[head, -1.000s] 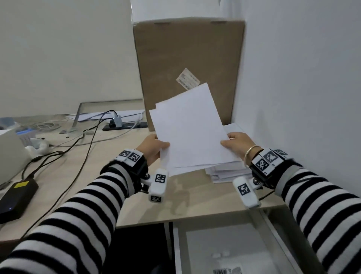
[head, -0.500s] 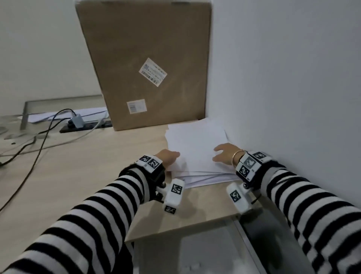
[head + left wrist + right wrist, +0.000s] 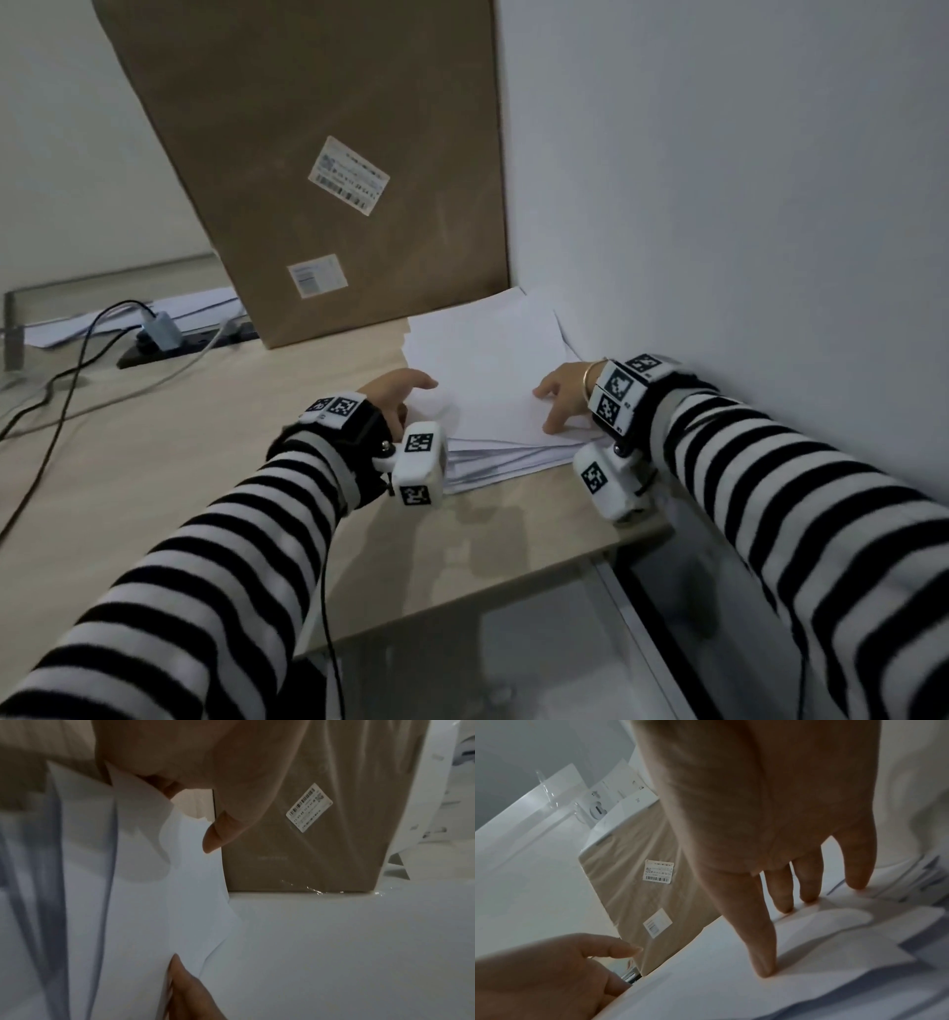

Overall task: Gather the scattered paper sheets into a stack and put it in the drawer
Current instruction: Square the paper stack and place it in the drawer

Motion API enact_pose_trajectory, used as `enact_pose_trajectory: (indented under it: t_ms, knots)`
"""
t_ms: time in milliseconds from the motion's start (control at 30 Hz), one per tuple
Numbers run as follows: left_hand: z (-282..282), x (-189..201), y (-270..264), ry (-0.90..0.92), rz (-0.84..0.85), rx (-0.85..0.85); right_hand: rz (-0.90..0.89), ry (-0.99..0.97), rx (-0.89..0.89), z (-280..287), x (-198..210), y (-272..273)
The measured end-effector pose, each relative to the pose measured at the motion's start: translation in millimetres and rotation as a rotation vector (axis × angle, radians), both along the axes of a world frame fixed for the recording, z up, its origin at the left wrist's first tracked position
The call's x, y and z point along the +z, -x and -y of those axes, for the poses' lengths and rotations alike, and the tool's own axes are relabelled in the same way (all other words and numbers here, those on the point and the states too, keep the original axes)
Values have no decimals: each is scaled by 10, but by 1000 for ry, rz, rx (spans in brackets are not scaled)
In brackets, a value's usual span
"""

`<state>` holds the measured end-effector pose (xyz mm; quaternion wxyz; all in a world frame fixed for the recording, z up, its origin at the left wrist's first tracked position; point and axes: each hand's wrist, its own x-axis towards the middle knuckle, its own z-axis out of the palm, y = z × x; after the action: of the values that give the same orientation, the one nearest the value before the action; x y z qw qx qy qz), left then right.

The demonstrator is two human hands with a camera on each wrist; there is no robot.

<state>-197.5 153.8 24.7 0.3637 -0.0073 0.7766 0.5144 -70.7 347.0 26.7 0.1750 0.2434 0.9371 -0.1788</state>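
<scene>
Paper stack (image 3: 488, 406) lies uneven on the table (image 3: 205, 462); my right hand (image 3: 562, 393) presses spread fingertips on top, my left hand (image 3: 395, 393) cups its edge, so I should square the sides before lifting.

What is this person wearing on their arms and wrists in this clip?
Both arms are in black-and-white striped sleeves. Each wrist has a black strap carrying white blocks printed with black square tag markers, and a white camera pod hangs below each. The right wrist also has a thin gold bangle. A thin black cable hangs beside the left sleeve.
</scene>
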Motion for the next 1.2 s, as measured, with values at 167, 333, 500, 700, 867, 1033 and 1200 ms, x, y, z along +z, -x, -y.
enact_pose_trajectory:
  t_ms: [167,333,500,700,867,1033,1200]
  knots:
    - [-3,64,-6,14,-17,-107,-7,-2,9,-39,-19,15]
    - [-93,115,43,-4,37,-144,-23,3,21,-63,-37,19]
    - [-165,173,7,-33,29,-137,-41,10,13,-66,-61,21]
    - [-137,154,123,-52,-34,-69,-44,16,7,-72,-81,7]
    - [-109,53,68,-5,69,-276,-25,-18,26,-30,-112,-42]
    - [-53,98,-5,21,48,-283,-60,44,-15,64,-93,-110]
    - [258,166,-89,-94,-25,-297,-211,235,-84,193,-79,-200]
